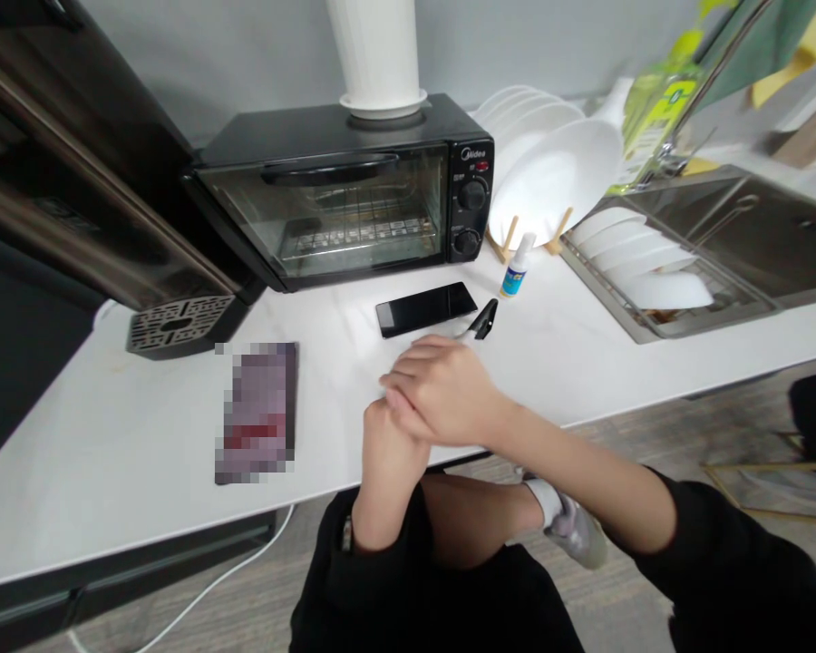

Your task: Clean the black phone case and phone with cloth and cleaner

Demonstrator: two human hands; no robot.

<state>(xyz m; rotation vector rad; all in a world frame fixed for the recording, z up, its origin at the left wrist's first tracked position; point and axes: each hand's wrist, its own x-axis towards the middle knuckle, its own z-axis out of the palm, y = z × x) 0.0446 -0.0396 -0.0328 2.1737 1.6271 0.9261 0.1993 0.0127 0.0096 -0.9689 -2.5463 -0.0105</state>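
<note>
My right hand (449,390) lies across my left hand (387,444) just above the front edge of the white counter (109,453). The right fingers are pressed together and curl over the left fist, hiding the left fingers. A thin metal tool with a black tip (484,319) pokes out just beyond my right knuckles; I cannot tell whether a hand holds it or it rests on the counter. A black phone (425,308) lies flat a little behind my hands. A second, blurred-out phone (257,413) lies to the left.
A black toaster oven (354,199) with a white vase (381,54) on top stands at the back. A small white bottle (517,269) stands beside a plate rack (550,172). A sink (741,236) holding plates is at the right, a dark appliance (74,181) at the left.
</note>
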